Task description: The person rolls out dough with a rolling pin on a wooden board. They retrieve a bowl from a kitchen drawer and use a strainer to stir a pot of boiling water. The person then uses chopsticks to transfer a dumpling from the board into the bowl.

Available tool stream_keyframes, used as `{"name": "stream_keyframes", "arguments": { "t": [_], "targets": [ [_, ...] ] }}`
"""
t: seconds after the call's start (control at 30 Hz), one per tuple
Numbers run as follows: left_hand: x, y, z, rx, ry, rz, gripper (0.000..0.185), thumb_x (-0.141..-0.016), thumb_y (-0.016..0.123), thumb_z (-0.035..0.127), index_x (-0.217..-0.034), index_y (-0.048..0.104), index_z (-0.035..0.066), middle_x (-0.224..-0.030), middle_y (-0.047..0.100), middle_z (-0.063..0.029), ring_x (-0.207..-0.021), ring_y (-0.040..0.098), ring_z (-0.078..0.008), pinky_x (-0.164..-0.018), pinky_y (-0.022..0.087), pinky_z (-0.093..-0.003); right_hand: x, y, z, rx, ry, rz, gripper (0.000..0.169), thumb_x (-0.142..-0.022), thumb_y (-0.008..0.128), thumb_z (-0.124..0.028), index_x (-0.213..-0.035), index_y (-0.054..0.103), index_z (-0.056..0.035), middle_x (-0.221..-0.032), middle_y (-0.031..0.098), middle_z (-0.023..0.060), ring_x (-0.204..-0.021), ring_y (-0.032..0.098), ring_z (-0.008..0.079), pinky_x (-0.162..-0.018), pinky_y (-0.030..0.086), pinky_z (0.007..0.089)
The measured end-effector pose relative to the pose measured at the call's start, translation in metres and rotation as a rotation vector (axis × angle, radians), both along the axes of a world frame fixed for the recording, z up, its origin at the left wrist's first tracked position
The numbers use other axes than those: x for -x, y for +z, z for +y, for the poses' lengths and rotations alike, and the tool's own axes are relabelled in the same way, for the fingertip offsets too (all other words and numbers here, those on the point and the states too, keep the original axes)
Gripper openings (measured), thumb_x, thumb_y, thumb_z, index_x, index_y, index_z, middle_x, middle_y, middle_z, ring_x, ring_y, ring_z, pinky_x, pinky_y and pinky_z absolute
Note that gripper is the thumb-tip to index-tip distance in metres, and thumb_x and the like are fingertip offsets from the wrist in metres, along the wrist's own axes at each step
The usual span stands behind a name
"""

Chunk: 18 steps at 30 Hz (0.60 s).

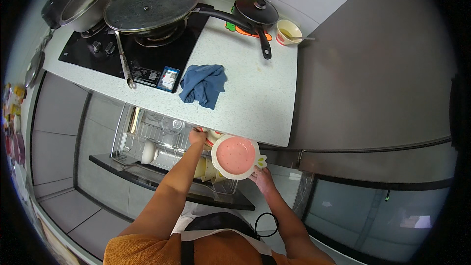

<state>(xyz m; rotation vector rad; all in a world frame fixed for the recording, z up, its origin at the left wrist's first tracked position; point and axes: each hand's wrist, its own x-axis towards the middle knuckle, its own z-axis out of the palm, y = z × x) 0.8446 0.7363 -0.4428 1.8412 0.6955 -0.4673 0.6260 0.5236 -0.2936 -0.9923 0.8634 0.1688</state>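
A pink strawberry-shaped plate [236,155] with a white rim and a green leaf handle is in my right hand [263,179], which grips it by the leaf end above the drawer. My left hand [198,137] reaches into the pulled-out wire dish drawer [119,132], at a pale dish with red marks [211,138] under the counter edge; its fingers are partly hidden, so its hold is unclear. Yellowish cups or bowls [203,169] stand in the drawer below the plate. A white bowl [148,151] lies on its side to the left, near clear glassware [173,125].
Above the drawer juts the countertop [254,106] with a crumpled blue cloth [204,84]. A large lidded wok [152,3] and a metal pot [86,5] stand on the gas hob. A small lidded pan [257,11] and a cup [289,32] stand at the back right.
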Motion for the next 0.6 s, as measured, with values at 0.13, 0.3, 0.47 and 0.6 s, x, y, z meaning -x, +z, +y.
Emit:
{"name": "stream_keyframes", "arguments": {
  "t": [0.13,0.3,0.47,0.6],
  "targets": [
    [0.004,-0.005,-0.008,0.361,0.16,-0.019,0.029,-0.073,0.069,-0.004,-0.099,0.057,0.001,-0.092,0.064,-0.012,-0.08,0.063,-0.0211,-0.07,0.056,-0.0382,0.0,0.004,0.001,-0.012,0.028,0.006,0.033,-0.097,0.05,-0.012,-0.129,0.045,-0.0078,-0.127,0.055,0.0089,-0.116,0.057,0.0263,-0.099,0.047,0.0455],
    [0.003,0.008,-0.012,0.469,0.191,0.018,0.031,-0.075,0.063,-0.008,-0.1,0.051,0.005,-0.088,0.059,-0.0091,-0.076,0.062,-0.0216,-0.065,0.056,-0.0382,0.004,0.004,0.001,-0.029,0.005,0.006,0.034,-0.097,0.051,-0.013,-0.129,0.045,-0.0087,-0.127,0.055,0.0082,-0.117,0.057,0.0256,-0.099,0.047,0.0458],
    [0.003,0.028,-0.008,0.638,0.295,0.155,0.031,-0.078,0.061,-0.005,-0.103,0.049,0.009,-0.091,0.059,-0.0081,-0.076,0.063,-0.0228,-0.063,0.056,-0.0376,0.002,0.006,0.003,-0.025,0.026,0.003,0.034,-0.096,0.051,-0.012,-0.13,0.044,-0.0092,-0.127,0.055,0.0073,-0.116,0.057,0.0248,-0.099,0.047,0.0455],
    [0.005,0.048,-0.007,0.727,0.325,0.236,0.031,-0.081,0.059,-0.002,-0.106,0.048,0.012,-0.093,0.059,-0.0079,-0.079,0.062,-0.0221,-0.063,0.055,-0.0384,-0.006,0.01,0.006,-0.019,0.01,0.041,0.034,-0.097,0.05,-0.012,-0.13,0.044,-0.0093,-0.127,0.055,0.0072,-0.115,0.057,0.0243,-0.099,0.047,0.0446]
  ]
}}
